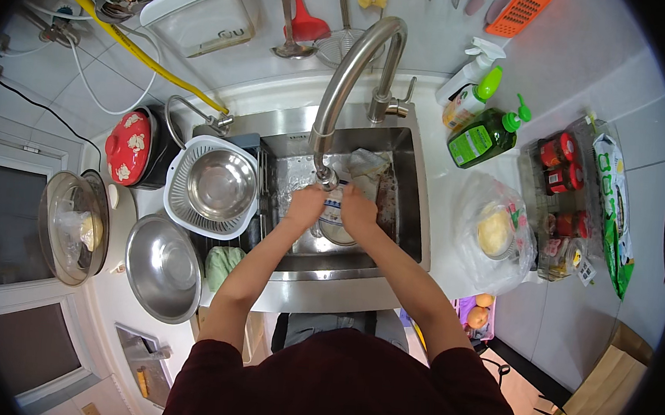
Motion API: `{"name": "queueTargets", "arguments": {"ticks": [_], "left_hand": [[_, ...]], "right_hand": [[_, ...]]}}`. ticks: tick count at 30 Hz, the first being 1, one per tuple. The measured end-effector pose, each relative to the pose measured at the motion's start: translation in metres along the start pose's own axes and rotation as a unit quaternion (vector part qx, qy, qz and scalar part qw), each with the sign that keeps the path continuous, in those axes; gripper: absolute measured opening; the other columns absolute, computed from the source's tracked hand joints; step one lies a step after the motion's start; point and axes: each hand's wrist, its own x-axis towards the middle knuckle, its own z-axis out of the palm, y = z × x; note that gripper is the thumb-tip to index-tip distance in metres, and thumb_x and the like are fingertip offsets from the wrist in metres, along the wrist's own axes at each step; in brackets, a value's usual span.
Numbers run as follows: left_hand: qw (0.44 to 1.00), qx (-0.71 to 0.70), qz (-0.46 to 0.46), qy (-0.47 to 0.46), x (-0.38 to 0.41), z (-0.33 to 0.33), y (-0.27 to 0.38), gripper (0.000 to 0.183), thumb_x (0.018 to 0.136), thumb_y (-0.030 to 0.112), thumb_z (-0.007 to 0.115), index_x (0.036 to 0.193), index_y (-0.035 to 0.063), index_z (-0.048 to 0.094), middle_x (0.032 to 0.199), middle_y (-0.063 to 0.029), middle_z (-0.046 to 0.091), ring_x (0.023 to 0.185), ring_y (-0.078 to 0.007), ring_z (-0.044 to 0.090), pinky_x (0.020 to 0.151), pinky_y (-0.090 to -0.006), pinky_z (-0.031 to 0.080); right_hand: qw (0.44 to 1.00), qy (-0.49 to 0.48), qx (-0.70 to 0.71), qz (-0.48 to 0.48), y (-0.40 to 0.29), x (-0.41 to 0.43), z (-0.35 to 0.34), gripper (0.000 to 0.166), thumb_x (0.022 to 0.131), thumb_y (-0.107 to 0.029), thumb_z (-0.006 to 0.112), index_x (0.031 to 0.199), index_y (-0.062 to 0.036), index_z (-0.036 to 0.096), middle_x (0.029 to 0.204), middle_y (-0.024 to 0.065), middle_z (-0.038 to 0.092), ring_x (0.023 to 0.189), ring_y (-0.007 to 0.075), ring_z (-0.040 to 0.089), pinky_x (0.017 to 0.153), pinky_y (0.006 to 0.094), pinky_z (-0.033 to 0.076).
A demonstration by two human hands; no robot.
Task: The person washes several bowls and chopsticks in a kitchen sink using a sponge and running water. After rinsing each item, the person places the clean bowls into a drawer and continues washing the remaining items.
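Both hands are inside the stainless steel sink (416, 213), just below the spout of a curved faucet (335, 92). My left hand (306, 204) grips the left side of a white bowl with a blue pattern (332, 206). On the bowl's right side, my right hand (358, 210) has its fingers curled over the rim. Part of the bowl is hidden by the hands and the faucet head. Beneath it shows the round edge of another dish (337, 234). A wet, pale cloth (368, 162) lies behind my right hand.
Left of the sink stand a white colander (172, 196) with a steel bowl (221, 182), a large steel basin (160, 270) and a green cloth (222, 264). To the right are a green soap bottle (482, 138), a spray bottle (466, 72) and a plastic bag (504, 271) around food.
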Motion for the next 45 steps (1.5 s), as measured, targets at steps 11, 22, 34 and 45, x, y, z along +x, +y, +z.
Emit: {"name": "queueTargets", "arguments": {"ticks": [11,22,34,45], "left_hand": [[0.946,-0.193,-0.220,0.137,-0.026,0.004,-0.023,0.019,0.084,0.016,0.046,0.092,0.0032,0.059,0.087,-0.0163,0.062,0.074,-0.0355,0.060,0.061,-0.0420,0.047],[0.515,-0.723,-0.458,0.037,-0.027,0.135,-0.011,0.042,0.080,0.030,0.061,0.098,-0.0068,0.054,0.084,-0.0112,0.060,0.066,-0.0207,0.060,0.047,-0.0310,0.047],[0.979,-0.142,-0.148,0.006,-0.045,0.045,0.001,0.021,0.083,0.017,0.047,0.098,0.0064,0.057,0.078,-0.0189,0.061,0.074,-0.0359,0.059,0.066,-0.0450,0.047],[0.950,-0.067,-0.304,0.025,-0.077,0.030,0.090,0.045,0.078,0.020,0.054,0.122,0.0138,0.045,0.133,-0.0206,0.032,0.124,-0.0397,0.027,0.100,-0.0532,0.022]], "right_hand": [[0.918,-0.106,0.347,0.160,0.010,0.007,0.023,0.030,0.081,-0.027,0.054,0.087,0.0025,0.057,0.076,0.0162,0.061,0.059,0.0243,0.062,0.046,0.0357,0.047],[0.942,0.029,0.303,0.140,-0.015,-0.035,0.033,0.035,0.075,-0.003,0.047,0.107,0.0063,0.040,0.081,0.0261,0.058,0.063,0.0337,0.062,0.056,0.0389,0.052],[0.995,0.031,0.087,0.040,0.027,-0.062,-0.042,0.070,0.070,0.002,0.051,0.132,0.0016,0.018,0.116,0.0267,0.044,0.091,0.0399,0.055,0.073,0.0434,0.047],[0.973,0.059,0.153,-0.163,0.092,-0.060,-0.090,0.065,0.071,0.010,0.046,0.131,-0.0048,0.026,0.127,0.0207,0.039,0.102,0.0385,0.050,0.082,0.0399,0.043]]}}
